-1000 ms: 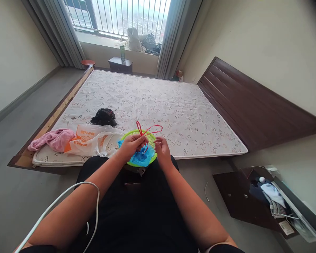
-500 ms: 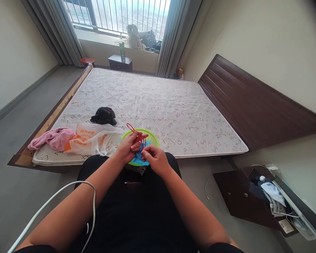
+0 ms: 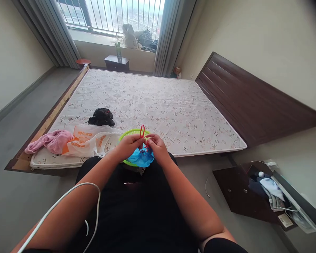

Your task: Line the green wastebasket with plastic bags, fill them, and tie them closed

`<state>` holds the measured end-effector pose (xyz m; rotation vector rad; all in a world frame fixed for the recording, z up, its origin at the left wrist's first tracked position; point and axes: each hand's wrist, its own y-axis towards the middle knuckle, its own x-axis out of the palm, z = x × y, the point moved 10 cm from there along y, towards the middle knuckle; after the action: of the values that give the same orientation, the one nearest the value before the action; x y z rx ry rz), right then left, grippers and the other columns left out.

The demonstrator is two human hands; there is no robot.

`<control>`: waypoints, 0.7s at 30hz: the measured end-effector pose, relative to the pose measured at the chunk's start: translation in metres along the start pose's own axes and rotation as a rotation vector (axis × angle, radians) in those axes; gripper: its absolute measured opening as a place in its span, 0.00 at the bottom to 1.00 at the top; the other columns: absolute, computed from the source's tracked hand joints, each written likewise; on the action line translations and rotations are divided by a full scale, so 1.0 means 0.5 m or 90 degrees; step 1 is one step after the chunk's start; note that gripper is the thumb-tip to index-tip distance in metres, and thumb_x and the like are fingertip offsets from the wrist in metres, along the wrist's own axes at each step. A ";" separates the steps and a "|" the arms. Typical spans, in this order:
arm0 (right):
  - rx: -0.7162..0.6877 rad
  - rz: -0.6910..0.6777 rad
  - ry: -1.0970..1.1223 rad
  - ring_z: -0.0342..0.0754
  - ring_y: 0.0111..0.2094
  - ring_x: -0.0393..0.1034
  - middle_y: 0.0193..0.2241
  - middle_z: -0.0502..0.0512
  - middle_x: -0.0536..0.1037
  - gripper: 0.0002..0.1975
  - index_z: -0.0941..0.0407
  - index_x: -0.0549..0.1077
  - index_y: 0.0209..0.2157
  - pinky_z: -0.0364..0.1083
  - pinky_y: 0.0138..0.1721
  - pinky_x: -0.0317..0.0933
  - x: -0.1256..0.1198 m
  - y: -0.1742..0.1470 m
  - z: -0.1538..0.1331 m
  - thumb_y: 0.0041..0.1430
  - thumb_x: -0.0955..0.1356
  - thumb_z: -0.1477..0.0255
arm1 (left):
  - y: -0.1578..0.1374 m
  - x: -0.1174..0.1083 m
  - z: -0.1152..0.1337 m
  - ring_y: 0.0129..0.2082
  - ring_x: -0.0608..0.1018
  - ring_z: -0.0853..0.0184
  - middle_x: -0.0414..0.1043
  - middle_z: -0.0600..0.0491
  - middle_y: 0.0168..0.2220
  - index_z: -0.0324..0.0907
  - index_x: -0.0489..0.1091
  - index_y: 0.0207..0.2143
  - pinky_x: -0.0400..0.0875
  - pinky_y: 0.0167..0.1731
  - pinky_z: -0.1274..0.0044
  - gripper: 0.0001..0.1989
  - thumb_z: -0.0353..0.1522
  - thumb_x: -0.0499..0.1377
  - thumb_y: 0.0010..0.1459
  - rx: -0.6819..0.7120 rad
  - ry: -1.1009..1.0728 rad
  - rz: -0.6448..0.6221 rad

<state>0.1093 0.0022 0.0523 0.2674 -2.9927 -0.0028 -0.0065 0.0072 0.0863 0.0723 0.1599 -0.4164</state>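
Note:
Over my lap, my left hand (image 3: 130, 146) and my right hand (image 3: 157, 147) nearly meet, both with fingers pinched on a thin red cord (image 3: 142, 131). A loop of the cord sticks up between them. Beneath the hands is a lime-green plastic basket (image 3: 124, 136) with a mesh wall. Crumpled blue plastic (image 3: 142, 159), like a thin bag, lies in the basket and partly over its near rim. Some red strands show against the blue; my fingers hide where the cord runs.
A mattress (image 3: 152, 95) fills the middle. On it are a black plastic bag (image 3: 102, 116), a white-and-orange plastic bag (image 3: 81, 137) and a pink cloth (image 3: 52, 141). A white cable (image 3: 58, 203) crosses my left forearm. A dark nightstand (image 3: 231, 193) stands at right.
My hands have come level and closer together. The red loop has swung from leaning left to upright. More of the blue plastic shows over the near rim.

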 end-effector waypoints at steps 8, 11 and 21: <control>0.135 -0.037 0.097 0.43 0.24 0.65 0.25 0.47 0.74 0.24 0.54 0.74 0.45 0.42 0.25 0.59 0.015 -0.006 0.055 0.58 0.70 0.50 | -0.035 0.007 0.078 0.34 0.72 0.65 0.69 0.50 0.31 0.43 0.74 0.28 0.67 0.39 0.74 0.14 0.35 0.56 0.67 0.248 0.254 0.118; 0.159 -0.070 0.191 0.47 0.35 0.75 0.37 0.54 0.80 0.30 0.53 0.76 0.49 0.44 0.34 0.69 0.036 -0.014 0.045 0.57 0.69 0.44 | -0.048 0.037 0.082 0.36 0.74 0.64 0.72 0.49 0.34 0.43 0.77 0.33 0.69 0.42 0.72 0.12 0.34 0.56 0.67 0.291 0.221 0.069; 0.028 0.182 0.296 0.48 0.35 0.76 0.26 0.48 0.75 0.22 0.53 0.67 0.27 0.48 0.41 0.72 -0.129 0.042 0.017 0.56 0.73 0.49 | -0.044 0.001 0.027 0.54 0.75 0.56 0.78 0.42 0.46 0.43 0.79 0.32 0.65 0.60 0.62 0.18 0.42 0.56 0.67 0.184 0.144 0.032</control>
<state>0.1672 0.0343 0.0353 -0.1409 -2.5403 0.1361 -0.0131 -0.0142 0.0989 0.4077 0.3197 -0.3785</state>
